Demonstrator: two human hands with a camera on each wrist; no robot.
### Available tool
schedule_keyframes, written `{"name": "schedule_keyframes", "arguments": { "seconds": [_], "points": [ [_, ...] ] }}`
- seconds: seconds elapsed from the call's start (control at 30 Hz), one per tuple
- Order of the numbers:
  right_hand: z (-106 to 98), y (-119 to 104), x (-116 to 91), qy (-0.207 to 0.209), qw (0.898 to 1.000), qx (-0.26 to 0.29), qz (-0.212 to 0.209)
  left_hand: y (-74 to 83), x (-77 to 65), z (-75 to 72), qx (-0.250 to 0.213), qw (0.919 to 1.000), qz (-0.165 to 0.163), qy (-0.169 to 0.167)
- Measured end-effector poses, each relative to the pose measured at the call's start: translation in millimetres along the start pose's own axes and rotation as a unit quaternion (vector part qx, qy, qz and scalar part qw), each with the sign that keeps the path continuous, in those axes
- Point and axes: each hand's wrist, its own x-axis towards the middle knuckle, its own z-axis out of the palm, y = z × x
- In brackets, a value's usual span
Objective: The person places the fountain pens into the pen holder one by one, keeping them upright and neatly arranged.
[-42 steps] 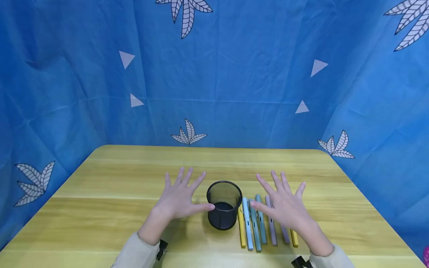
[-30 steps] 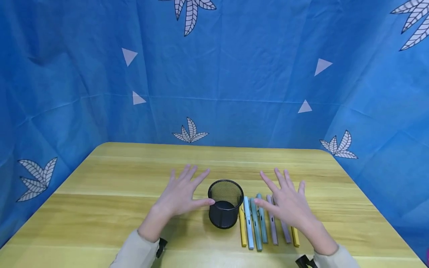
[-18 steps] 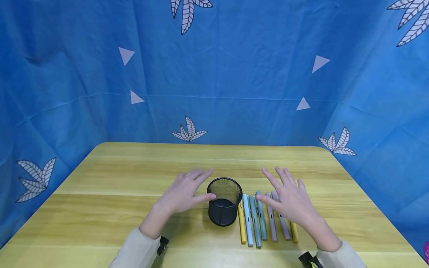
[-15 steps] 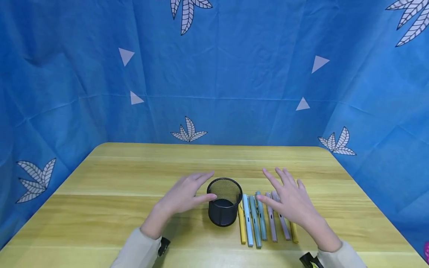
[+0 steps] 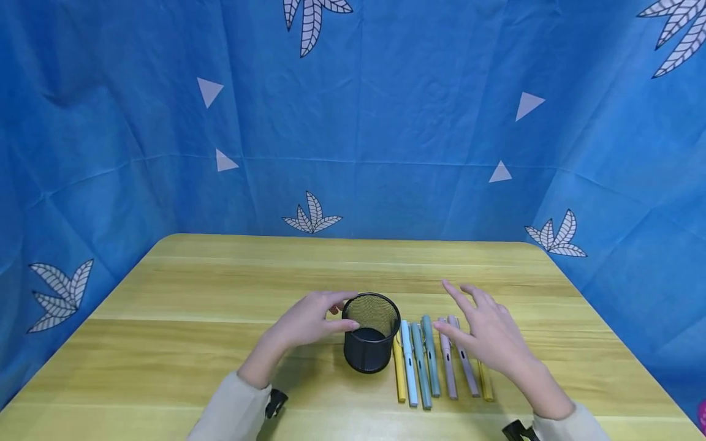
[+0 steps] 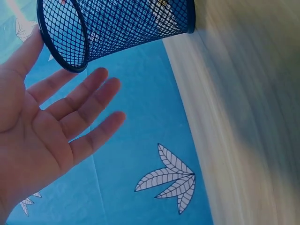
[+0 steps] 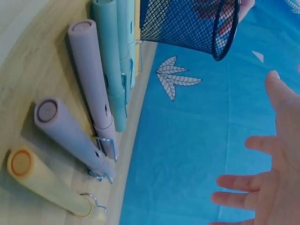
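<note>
A black mesh pen holder [image 5: 366, 358] stands upright on the table. My left hand [image 5: 309, 320] is at its left side, thumb and index fingertips right at the rim. In the left wrist view the other fingers [image 6: 89, 110] are loosely bent beside the mesh and hold nothing. My right hand [image 5: 493, 335] hovers over the right end of a row of pens, its fingers spread and bent a little. That row has a yellow pen [image 5: 399, 373], a light blue pen [image 5: 409, 367], teal pens [image 5: 421, 370], purple pens [image 5: 448, 370] and another yellow pen [image 5: 485, 384].
The wooden table [image 5: 165, 343] has rounded far corners. A blue cloth [image 5: 353, 122] with leaf and triangle prints hangs behind it and along both sides. The leftmost yellow pen lies close beside the holder's right side.
My left hand has lowered and moved right to the holder's rim, its fingers bending. My right hand has shifted slightly right, its fingers less spread. Holder and pens stay in place.
</note>
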Motion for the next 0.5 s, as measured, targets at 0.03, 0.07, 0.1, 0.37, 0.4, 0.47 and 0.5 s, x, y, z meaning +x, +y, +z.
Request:
{"name": "schedule_keyframes", "arguments": {
  "seconds": [0.03, 0.07, 0.1, 0.37, 0.4, 0.47, 0.5],
  "points": [
    [-0.2, 0.7, -0.3, 0.001, 1.0, 0.001, 0.0, -0.3, 0.4, 0.1, -0.009, 1.0, -0.001, -0.003],
    [0.0, 1.5, -0.6, 0.003, 1.0, 0.003, 0.001, -0.5, 0.7, 0.3, -0.018, 0.9998, -0.003, -0.006],
    [0.0, 2.3, -0.9, 0.003, 1.0, 0.004, 0.001, -0.8, 1.1, 0.5, -0.028, 0.9996, -0.005, -0.009],
    [1.3, 11.4, -3.4, 0.01, 1.0, 0.023, 0.002, -1.8, 3.0, 0.9, -0.096, 0.9944, -0.028, -0.034],
    [1.1, 12.5, -3.8, 0.009, 1.0, 0.028, 0.003, -2.1, 3.2, 0.8, -0.104, 0.9935, -0.03, -0.036],
    [0.9, 14.5, -4.4, 0.003, 0.999, 0.039, 0.006, -2.5, 3.4, 0.5, -0.119, 0.9915, -0.037, -0.038],
    [0.8, 15.4, -4.8, -0.001, 0.999, 0.044, 0.009, -2.7, 3.5, 0.4, -0.123, 0.9909, -0.04, -0.038]
  ]
}}
